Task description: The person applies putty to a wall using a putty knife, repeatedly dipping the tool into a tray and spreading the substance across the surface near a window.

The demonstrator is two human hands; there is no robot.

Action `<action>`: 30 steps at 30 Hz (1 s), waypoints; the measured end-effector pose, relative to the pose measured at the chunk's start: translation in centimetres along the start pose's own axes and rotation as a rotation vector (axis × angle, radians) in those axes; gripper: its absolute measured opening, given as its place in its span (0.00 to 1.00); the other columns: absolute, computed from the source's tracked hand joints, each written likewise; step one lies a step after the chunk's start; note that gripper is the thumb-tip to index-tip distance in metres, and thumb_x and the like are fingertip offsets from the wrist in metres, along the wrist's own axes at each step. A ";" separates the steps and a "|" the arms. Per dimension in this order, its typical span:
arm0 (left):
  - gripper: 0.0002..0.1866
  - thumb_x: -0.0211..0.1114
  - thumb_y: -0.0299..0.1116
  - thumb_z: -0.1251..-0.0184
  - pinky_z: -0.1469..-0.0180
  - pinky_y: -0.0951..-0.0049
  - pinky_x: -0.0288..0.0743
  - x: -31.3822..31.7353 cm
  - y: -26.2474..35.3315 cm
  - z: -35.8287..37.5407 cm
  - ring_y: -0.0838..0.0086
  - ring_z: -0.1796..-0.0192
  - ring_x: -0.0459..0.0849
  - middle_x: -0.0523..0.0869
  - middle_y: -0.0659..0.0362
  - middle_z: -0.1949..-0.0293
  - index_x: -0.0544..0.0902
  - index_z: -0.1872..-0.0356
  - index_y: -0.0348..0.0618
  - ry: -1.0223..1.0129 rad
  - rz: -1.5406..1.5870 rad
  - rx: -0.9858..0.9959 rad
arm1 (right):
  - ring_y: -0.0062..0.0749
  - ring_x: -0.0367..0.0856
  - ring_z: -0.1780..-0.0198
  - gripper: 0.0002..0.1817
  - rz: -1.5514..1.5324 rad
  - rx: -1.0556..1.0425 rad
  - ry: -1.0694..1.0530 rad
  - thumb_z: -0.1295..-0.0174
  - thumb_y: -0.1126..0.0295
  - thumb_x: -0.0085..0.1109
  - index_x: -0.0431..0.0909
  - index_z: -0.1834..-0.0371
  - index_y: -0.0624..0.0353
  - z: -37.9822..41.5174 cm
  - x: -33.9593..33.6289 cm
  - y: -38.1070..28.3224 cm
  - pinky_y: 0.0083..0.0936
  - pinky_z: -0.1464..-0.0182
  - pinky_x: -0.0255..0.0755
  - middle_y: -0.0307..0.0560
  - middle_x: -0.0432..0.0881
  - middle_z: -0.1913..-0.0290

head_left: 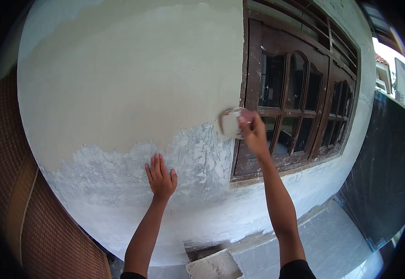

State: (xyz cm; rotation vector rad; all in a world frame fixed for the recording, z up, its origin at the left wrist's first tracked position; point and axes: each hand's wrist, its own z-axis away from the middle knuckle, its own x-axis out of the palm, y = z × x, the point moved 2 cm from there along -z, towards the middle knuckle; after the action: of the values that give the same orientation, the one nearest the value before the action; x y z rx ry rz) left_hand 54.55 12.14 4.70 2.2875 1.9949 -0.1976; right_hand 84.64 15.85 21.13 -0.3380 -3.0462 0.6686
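Observation:
My left hand (162,179) lies flat on the wall, fingers stretched, across the rough grey-and-white patchy band (119,169). Just above it begins a smoother beige coat (142,83). My right hand (255,132) is closed on a putty scraper (231,122), which is smeared by motion. Its broad pale face is against or very close to the wall, beside the left edge of the window frame. A reddish part of the tool shows at my fingers.
A dark brown wooden window (290,111) with glass panes stands right of the scraper. Below, a cream-crusted tray (215,267) sits by the wall's foot. Woven brown panels (63,228) flank the left, a dark sheet (379,172) the right, above grey floor tiles (323,242).

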 end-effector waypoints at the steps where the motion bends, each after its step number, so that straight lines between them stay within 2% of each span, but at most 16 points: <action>1: 0.32 0.51 0.40 0.31 0.26 0.46 0.47 0.0 0.0 0.1 0.54 0.26 0.60 0.64 0.45 0.30 0.63 0.31 0.29 0.003 -0.005 0.008 | 0.20 0.73 0.67 0.16 0.199 0.023 -0.041 0.31 0.59 0.58 0.75 0.53 0.63 -0.2 -0.3 0.3 0.19 0.66 0.68 0.39 0.79 0.66; 2: 0.32 0.51 0.40 0.31 0.26 0.46 0.47 -0.1 0.0 0.2 0.54 0.26 0.60 0.64 0.45 0.30 0.63 0.31 0.29 -0.002 -0.005 0.011 | 0.20 0.75 0.65 0.17 0.396 0.048 -0.082 0.31 0.59 0.59 0.76 0.53 0.63 -0.5 -0.5 0.0 0.20 0.64 0.70 0.40 0.80 0.64; 3: 0.33 0.51 0.40 0.31 0.26 0.45 0.45 -0.2 0.0 0.2 0.52 0.26 0.58 0.62 0.43 0.30 0.61 0.30 0.28 -0.021 0.005 0.018 | 0.20 0.75 0.65 0.17 0.395 0.049 -0.082 0.31 0.59 0.59 0.76 0.53 0.63 -0.7 -1.0 0.0 0.20 0.64 0.70 0.40 0.80 0.64; 5: 0.34 0.51 0.39 0.31 0.26 0.44 0.44 0.0 -0.1 0.1 0.50 0.26 0.57 0.60 0.42 0.29 0.58 0.30 0.27 -0.030 0.011 0.022 | 0.22 0.78 0.60 0.17 -0.013 0.101 0.102 0.32 0.59 0.59 0.76 0.51 0.63 -1.5 -2.7 -0.2 0.20 0.57 0.73 0.43 0.82 0.60; 8: 0.34 0.51 0.38 0.32 0.26 0.43 0.44 0.1 -0.1 0.1 0.50 0.26 0.57 0.60 0.42 0.29 0.58 0.30 0.27 -0.029 0.010 0.017 | 0.23 0.79 0.55 0.18 -0.160 0.144 0.111 0.32 0.59 0.59 0.76 0.50 0.64 -1.4 -3.7 -1.3 0.21 0.51 0.73 0.45 0.83 0.57; 10: 0.34 0.51 0.39 0.32 0.26 0.43 0.43 0.0 0.0 0.1 0.50 0.27 0.57 0.60 0.41 0.29 0.58 0.30 0.27 -0.031 0.010 0.019 | 0.21 0.78 0.58 0.19 -0.173 0.137 0.098 0.32 0.59 0.60 0.75 0.49 0.64 -0.9 -2.8 -0.6 0.19 0.54 0.72 0.43 0.82 0.58; 12: 0.34 0.51 0.39 0.32 0.26 0.44 0.43 0.1 0.0 0.1 0.50 0.27 0.57 0.60 0.41 0.29 0.58 0.30 0.27 -0.029 0.012 0.023 | 0.20 0.77 0.60 0.18 0.025 0.074 -0.044 0.32 0.59 0.60 0.76 0.50 0.64 -0.5 -1.6 1.4 0.18 0.56 0.72 0.42 0.81 0.59; 13: 0.34 0.51 0.39 0.32 0.26 0.44 0.43 0.0 0.0 0.1 0.50 0.27 0.57 0.60 0.41 0.29 0.58 0.30 0.27 -0.025 0.011 0.026 | 0.18 0.75 0.61 0.18 0.185 0.050 -0.037 0.33 0.60 0.60 0.76 0.52 0.64 -0.6 -1.8 1.5 0.17 0.57 0.70 0.40 0.80 0.61; 14: 0.34 0.51 0.39 0.32 0.26 0.44 0.43 -0.1 0.0 0.2 0.50 0.27 0.57 0.60 0.41 0.29 0.58 0.30 0.27 -0.027 0.012 0.029 | 0.18 0.75 0.61 0.18 0.185 0.052 -0.034 0.33 0.60 0.60 0.76 0.52 0.64 -0.8 -2.1 1.5 0.17 0.57 0.70 0.40 0.80 0.61; 17: 0.34 0.51 0.39 0.32 0.26 0.44 0.44 -0.1 0.0 0.1 0.50 0.27 0.58 0.60 0.42 0.29 0.58 0.30 0.27 -0.031 0.010 0.017 | 0.18 0.75 0.59 0.16 -0.162 0.159 0.110 0.31 0.62 0.59 0.75 0.50 0.63 -1.8 -3.0 0.4 0.17 0.56 0.70 0.37 0.80 0.61; 20: 0.34 0.51 0.39 0.32 0.26 0.44 0.44 0.0 0.0 -0.1 0.50 0.27 0.58 0.60 0.41 0.30 0.58 0.30 0.27 -0.031 0.008 0.018 | 0.17 0.75 0.58 0.16 -0.208 0.218 0.003 0.31 0.63 0.58 0.75 0.48 0.63 -1.6 -2.9 0.8 0.17 0.54 0.70 0.36 0.80 0.59; 26: 0.34 0.51 0.39 0.32 0.26 0.44 0.44 0.0 -0.1 0.2 0.50 0.26 0.57 0.61 0.41 0.30 0.58 0.30 0.26 -0.027 0.003 0.025 | 0.17 0.76 0.56 0.17 -0.172 0.220 -0.013 0.30 0.64 0.57 0.74 0.44 0.64 -2.2 -3.1 3.0 0.17 0.51 0.69 0.39 0.81 0.55; 28: 0.34 0.51 0.38 0.32 0.26 0.44 0.44 0.0 -0.1 0.1 0.50 0.26 0.57 0.60 0.41 0.30 0.58 0.30 0.26 -0.030 0.003 0.030 | 0.17 0.76 0.54 0.17 -0.461 0.222 0.095 0.30 0.64 0.57 0.74 0.44 0.63 -2.2 -3.8 2.9 0.18 0.51 0.69 0.40 0.81 0.53; 30: 0.33 0.51 0.39 0.32 0.26 0.45 0.45 0.1 -0.1 0.2 0.53 0.26 0.58 0.62 0.44 0.30 0.61 0.31 0.28 -0.012 -0.001 0.012 | 0.17 0.75 0.57 0.16 -0.451 0.230 0.068 0.30 0.63 0.57 0.75 0.47 0.61 -1.6 -2.9 2.4 0.17 0.53 0.69 0.37 0.80 0.56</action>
State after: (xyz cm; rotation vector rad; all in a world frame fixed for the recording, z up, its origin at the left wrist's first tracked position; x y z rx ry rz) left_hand 54.51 12.18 4.53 2.2869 1.9951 -0.2238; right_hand 88.08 17.98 21.69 0.3130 -2.7855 0.9271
